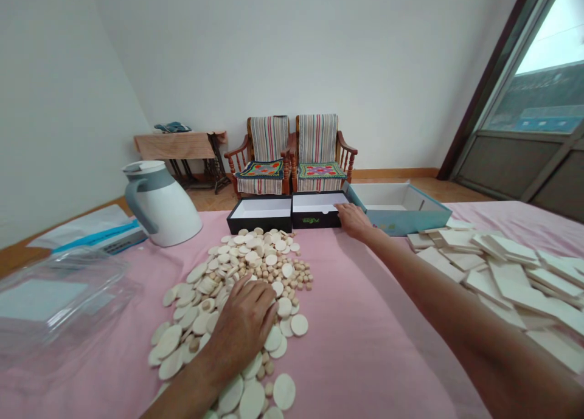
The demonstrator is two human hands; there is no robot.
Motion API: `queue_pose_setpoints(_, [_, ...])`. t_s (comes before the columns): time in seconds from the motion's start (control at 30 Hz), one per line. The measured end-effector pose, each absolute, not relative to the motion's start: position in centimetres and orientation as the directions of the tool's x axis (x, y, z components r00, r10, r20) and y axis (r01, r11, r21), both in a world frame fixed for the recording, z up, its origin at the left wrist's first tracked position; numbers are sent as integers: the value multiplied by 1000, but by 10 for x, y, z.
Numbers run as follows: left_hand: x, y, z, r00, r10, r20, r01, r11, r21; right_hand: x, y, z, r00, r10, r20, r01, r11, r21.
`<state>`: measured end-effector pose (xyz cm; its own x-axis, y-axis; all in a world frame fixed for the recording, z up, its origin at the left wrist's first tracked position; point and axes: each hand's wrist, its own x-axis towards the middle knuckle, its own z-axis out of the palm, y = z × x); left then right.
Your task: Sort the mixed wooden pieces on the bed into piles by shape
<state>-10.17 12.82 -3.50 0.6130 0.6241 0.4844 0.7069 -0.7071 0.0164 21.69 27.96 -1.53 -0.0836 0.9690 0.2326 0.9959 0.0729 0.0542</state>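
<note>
Here's the left hand [249, 314], curled palm-down over wooden discs [299, 325]; I can't tell whether it grips any. Small wooden pieces [303, 274] lie mixed in just beyond, unboxed, so little looks settled there. The right hand [353, 220] bends its fingers at a black box [314, 220], grip unclear; pale boards [506, 279] form their own pile beside its forearm.

No txt legible from here. Green mark [311, 220] on front of the middle blk box [301, 222]: too small/blurry to read. Dark print on the blue pkg [114, 239] by the jug [171, 215], l. side: same, can't make out any chars.
</note>
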Motion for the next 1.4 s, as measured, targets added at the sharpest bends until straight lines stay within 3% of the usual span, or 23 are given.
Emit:
queue_pose_setpoints(0.57, [-101, 128, -34, 610, 631, 479, 707, -707, 30, 218, 294, -18, -14, 990, 137, 995, 1, 95])
queue_pose_setpoints(0.73, [-100, 128, -35, 607, 643, 467, 710, -702, 45, 206, 283, -16, 9, 960, 281, 996, -33, 83])
queue_pose_setpoints(0.83, [-100, 128, -35, 609, 652, 452, 712, -701, 52, 181, 278, -17, -122, 913, 389, 993, 117, 37])
queue_pose_setpoints(0.93, [-100, 128, -36, 607, 647, 461, 709, -703, 51, 145, 282, -18, -304, 876, 375, 944, 330, -5])
queue_pose_setpoints(1.0, [-100, 127, -35, 604, 647, 464, 710, -702, 54, 120, 289, -19, -347, 851, 394, 923, 384, -16])
queue_pose_setpoints(1.4, [-100, 124, -33, 592, 686, 423, 727, -681, 88, 72, 326, -28, -258, 879, 400, 958, 288, -14])
